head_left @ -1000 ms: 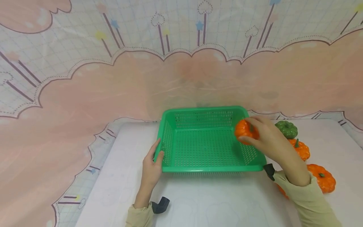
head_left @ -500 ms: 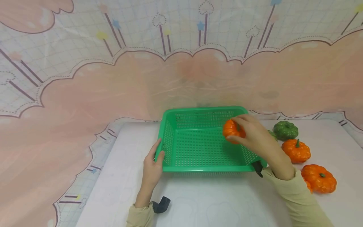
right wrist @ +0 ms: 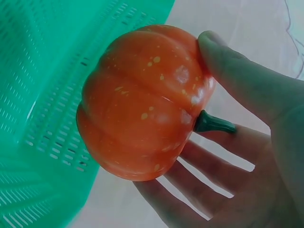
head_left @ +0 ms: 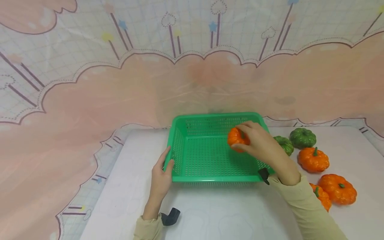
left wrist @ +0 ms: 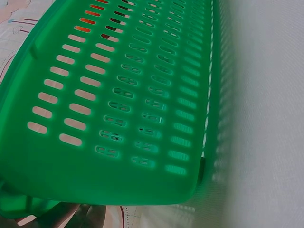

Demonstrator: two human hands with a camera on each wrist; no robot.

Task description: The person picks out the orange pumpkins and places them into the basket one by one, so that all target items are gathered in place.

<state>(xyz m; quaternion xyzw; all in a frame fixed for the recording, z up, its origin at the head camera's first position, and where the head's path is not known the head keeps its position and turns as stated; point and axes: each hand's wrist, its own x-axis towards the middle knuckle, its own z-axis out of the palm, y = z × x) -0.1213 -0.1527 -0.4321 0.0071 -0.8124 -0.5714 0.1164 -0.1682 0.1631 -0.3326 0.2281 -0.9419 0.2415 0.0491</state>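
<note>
My right hand point(head_left: 264, 143) holds a small orange pumpkin point(head_left: 235, 139) above the right part of a green plastic basket point(head_left: 210, 179). In the right wrist view, the thumb point(right wrist: 237, 71) and fingers lie on opposite sides of the pumpkin point(right wrist: 142, 102), its green stem pointing toward the palm. My left hand point(head_left: 161, 178) grips the basket's left rim, thumb on the near side. Seen from the left wrist, the slotted basket wall point(left wrist: 156, 190) fills most of the view, and only parts of the fingers show below it. The basket floor that shows has nothing on it.
Right of the basket lie two green pumpkins point(head_left: 302, 137) and several orange pumpkins point(head_left: 313, 160) on the white tabletop point(head_left: 228, 213). One orange pumpkin point(head_left: 322, 196) is partly behind the right sleeve. Behind the table hangs a patterned pink curtain point(head_left: 210, 86).
My right hand has carried the orange pumpkin leftward, from the basket's right side farther in over it. More of the pumpkins on the right now show. The left hand and basket stay put.
</note>
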